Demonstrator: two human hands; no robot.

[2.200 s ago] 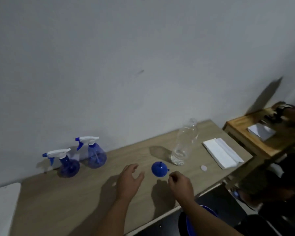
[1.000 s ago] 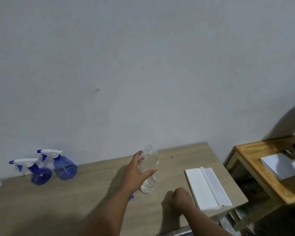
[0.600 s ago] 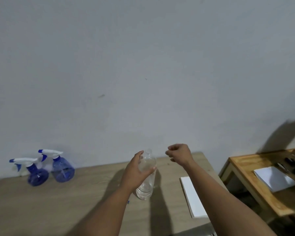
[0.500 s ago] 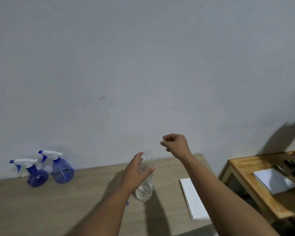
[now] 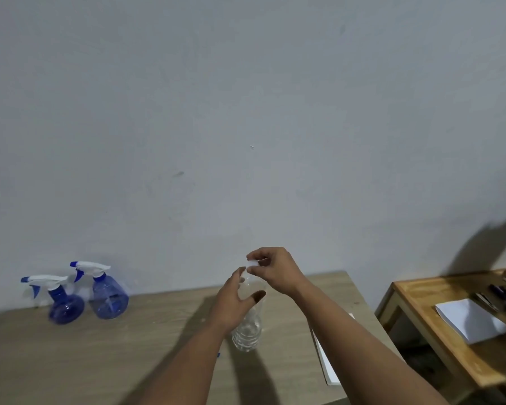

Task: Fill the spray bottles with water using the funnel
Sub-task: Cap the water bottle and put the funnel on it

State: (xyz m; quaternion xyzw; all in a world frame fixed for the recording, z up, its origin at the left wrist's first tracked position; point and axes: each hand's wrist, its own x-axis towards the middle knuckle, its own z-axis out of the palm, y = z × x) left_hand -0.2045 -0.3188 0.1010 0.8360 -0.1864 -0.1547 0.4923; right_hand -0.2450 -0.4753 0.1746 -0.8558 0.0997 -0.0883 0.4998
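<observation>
A clear plastic water bottle [image 5: 246, 334] stands upright on the wooden table [image 5: 100, 361]. My left hand [image 5: 234, 302] grips its upper body. My right hand [image 5: 275, 270] pinches a small white cap [image 5: 252, 264] right at the bottle's mouth. Two blue spray bottles with white triggers stand by the wall at the far left, one [image 5: 62, 299] slightly in front of the other [image 5: 105, 290]. The blue funnel is almost fully hidden behind my left forearm; only a blue sliver [image 5: 218, 355] shows.
A white folded cloth [image 5: 324, 361] lies on the table under my right forearm. A lower wooden side table [image 5: 421, 317] at the right holds a white paper [image 5: 471, 320] and dark small items. A grey wall runs right behind the table.
My left hand took hold of the clear bottle. My right hand rose from the table near the cloth and came down to the bottle's mouth, now pinching the white cap there.
</observation>
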